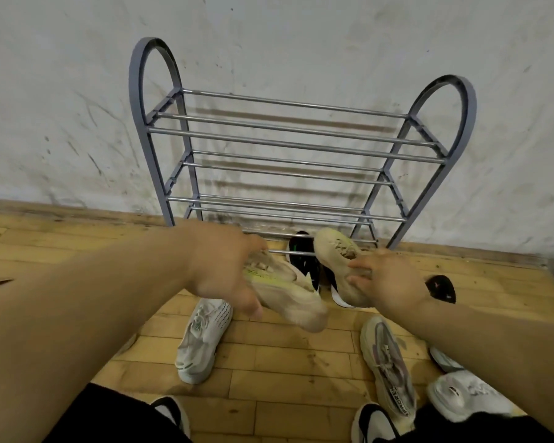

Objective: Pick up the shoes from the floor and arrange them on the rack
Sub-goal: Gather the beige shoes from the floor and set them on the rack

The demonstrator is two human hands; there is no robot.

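Left hand (223, 268) grips beige shoe (288, 298); right hand (387, 282) clasps its mate (330, 247), both low before rack (301, 146). Black shoes (303, 251) crowd bottom rails (white sneaker (202, 340), pink sneaker (387, 362) on floor).

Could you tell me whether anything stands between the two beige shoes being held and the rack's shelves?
Only low down: black shoes lie at the bottom bars of the rack, right behind the beige shoes in the left hand and right hand. Nothing visible blocks the bare upper shelves.
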